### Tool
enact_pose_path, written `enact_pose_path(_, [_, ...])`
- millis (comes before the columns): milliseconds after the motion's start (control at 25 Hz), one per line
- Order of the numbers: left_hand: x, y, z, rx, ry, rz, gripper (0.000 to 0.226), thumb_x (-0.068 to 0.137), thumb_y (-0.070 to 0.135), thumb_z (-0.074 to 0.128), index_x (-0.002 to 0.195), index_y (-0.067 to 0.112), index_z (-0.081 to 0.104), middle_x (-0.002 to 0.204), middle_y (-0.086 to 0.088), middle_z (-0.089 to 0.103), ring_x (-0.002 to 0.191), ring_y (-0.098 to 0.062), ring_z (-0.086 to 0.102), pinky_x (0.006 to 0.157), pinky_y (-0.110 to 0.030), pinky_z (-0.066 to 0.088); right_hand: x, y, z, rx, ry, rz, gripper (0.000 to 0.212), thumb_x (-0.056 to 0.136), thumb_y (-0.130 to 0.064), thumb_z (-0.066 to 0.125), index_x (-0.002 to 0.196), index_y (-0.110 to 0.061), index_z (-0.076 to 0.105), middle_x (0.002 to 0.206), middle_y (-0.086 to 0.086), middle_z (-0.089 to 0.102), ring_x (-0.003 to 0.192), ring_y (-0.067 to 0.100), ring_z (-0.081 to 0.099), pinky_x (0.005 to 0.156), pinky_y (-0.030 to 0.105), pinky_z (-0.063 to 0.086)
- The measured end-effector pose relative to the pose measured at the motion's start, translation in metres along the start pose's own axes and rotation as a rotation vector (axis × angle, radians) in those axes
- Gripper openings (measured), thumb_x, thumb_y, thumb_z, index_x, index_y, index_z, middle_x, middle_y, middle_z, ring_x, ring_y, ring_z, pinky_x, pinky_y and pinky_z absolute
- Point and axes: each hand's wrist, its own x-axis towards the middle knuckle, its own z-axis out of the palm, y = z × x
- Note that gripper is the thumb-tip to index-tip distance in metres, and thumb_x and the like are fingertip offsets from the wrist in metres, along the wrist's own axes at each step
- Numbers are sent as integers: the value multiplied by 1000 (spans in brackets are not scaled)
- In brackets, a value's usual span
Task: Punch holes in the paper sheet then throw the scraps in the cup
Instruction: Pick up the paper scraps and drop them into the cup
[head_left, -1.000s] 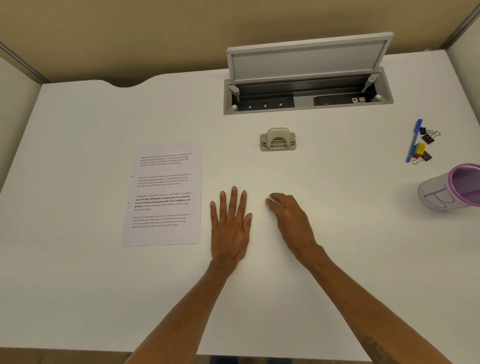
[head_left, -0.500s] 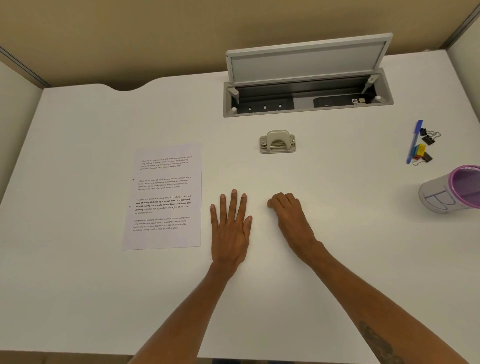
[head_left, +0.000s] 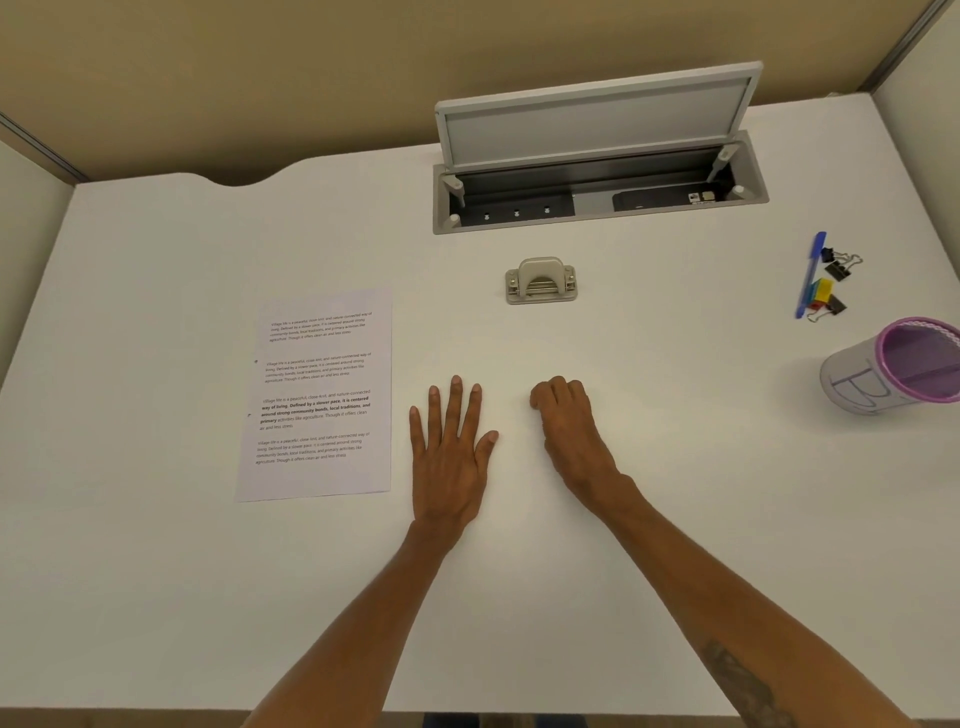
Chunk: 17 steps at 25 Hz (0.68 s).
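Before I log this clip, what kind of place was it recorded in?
Most likely an office cubicle desk. The white desk has an open cable hatch with sockets, tan partition walls close it in, and a hole punch, pen and binder clips lie about.

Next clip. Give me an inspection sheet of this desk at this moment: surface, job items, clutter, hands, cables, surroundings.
Surface: white desk, no scraps seen.
Job's things: printed white paper sheet lying flat at left; beige metal hole punch at centre back; purple-rimmed mesh cup at right edge.
Clutter: blue pen and black binder clips at right.
Hands: left hand flat, fingers spread; right hand curled, knuckles down; both empty.
Cables: nothing seen.
Surroundings: open grey cable hatch in desk; tan partition wall.
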Motion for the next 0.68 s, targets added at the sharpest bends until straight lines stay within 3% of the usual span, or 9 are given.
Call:
enact_pose_path(80, [1,1,0,4,-12,-2,61,106,49,15,160,25,3,169,-1,-3,156,-26,-6,125,-53,7,-6,0,-5,244,119,132,48,67,29,37,101,4,58,102,19,57,95,34,50,78,37,42])
enact_pose_path(160, [1,2,0,10,-19,-6,61,106,48,16,160,25,3,169,-1,-4,156,-26,-7,125,-53,7,-11,2,-11,500,239,301,38,77,26,37,93,0,59,93,12,60,85,25,54,71,25,43])
enact_pose_path(240, [1,1,0,-11,-14,-7,61,106,48,17,160,25,4,169,0,-3,156,-26,-7,125,-54,6,-14,0,-21,818,239,521,27,91,12,42,92,-8,60,87,1,60,74,12,51,60,11,40])
enact_pose_path(320, [4,2,-1,-37,-9,8,61,105,48,19,160,26,5,169,1,-2,156,-25,-7,125,-54,4,-16,3,-32,1111,179,648,18,97,0,48,93,-11,61,79,-2,55,67,10,45,56,10,39])
enact_pose_path(440, [17,9,-4,-34,-4,6,62,105,48,18,160,24,5,169,0,-3,156,-27,-9,126,-53,2,-21,11,-51,1479,127,668,19,99,4,50,90,-8,61,76,1,51,67,12,43,68,19,43])
enact_pose_path(520, [22,16,-3,-26,-12,-21,63,105,48,16,160,23,2,169,-1,-5,155,-27,-10,126,-52,2,-25,19,-68,1706,123,659,19,100,4,50,89,-7,62,81,1,54,71,10,47,72,17,50])
enact_pose_path(680, [19,17,1,-4,12,-30,63,105,49,13,160,24,-2,169,-1,-7,155,-25,-10,126,-51,3,-32,36,-100,1916,182,624,17,101,2,51,90,-4,62,86,2,56,75,10,51,74,16,51])
